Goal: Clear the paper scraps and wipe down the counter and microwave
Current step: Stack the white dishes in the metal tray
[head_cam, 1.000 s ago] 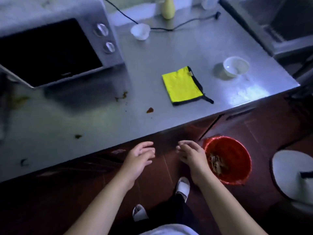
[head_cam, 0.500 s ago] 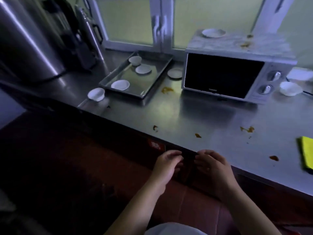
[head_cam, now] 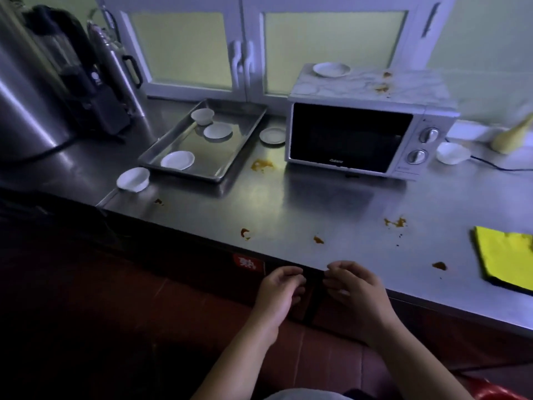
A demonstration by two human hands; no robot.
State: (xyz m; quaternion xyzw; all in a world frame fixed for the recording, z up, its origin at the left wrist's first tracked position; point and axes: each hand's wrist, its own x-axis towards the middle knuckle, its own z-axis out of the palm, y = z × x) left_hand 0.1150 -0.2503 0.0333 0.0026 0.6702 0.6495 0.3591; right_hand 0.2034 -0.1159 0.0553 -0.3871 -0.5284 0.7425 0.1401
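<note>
At the counter (head_cam: 331, 209) edge, left hand (head_cam: 278, 295); right hand (head_cam: 353, 293) beside.

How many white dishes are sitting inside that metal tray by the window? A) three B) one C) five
A: the metal tray holds three, namely a small bowl at the back, a middle saucer and a near saucer.

Rt edge cuts off yellow cloth (head_cam: 506, 256) & pale bottle (head_cam: 512, 134); red thing (head_cam: 494, 390) at bottom corner barely shows.
</note>
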